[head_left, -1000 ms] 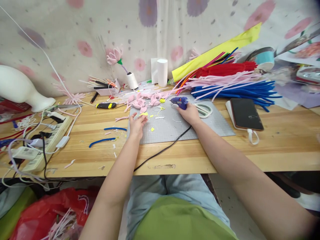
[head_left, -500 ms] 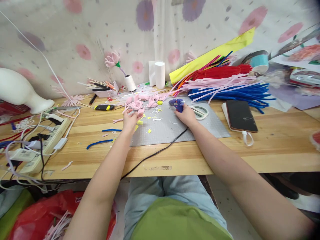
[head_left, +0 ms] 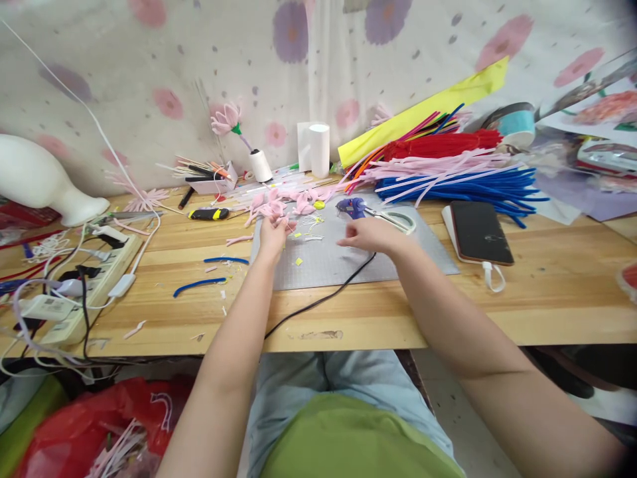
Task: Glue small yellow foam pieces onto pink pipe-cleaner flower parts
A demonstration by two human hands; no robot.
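Note:
My left hand (head_left: pixel 275 238) is closed in a pinch at the left part of the grey mat (head_left: pixel 328 269), just below the pink fuzzy petals (head_left: pixel 271 203); what its fingers hold is too small to make out. Over the right part of the mat, my right hand (head_left: pixel 367 235) has its fingers bent together, and nothing shows in them. Just beyond it lies a blue glue gun (head_left: pixel 352 207), no longer gripped, beside scissors with pale handles (head_left: pixel 401 221). Yellow scraps (head_left: pixel 298 261) and thin white bits (head_left: pixel 313 238) lie between the hands.
Bundles of blue (head_left: pixel 462 188), pink and red stems fill the back right, near a black phone (head_left: pixel 482 232). A power strip (head_left: pixel 92 289) with cables stands left. A box cutter (head_left: pixel 209 214) and a spool (head_left: pixel 259 165) bearing a pink flower are behind. A black cord (head_left: pixel 318 303) crosses the front.
My right hand has let go of the blue glue gun and moved a little toward me. My left hand has shifted right, with its fingers still pinched.

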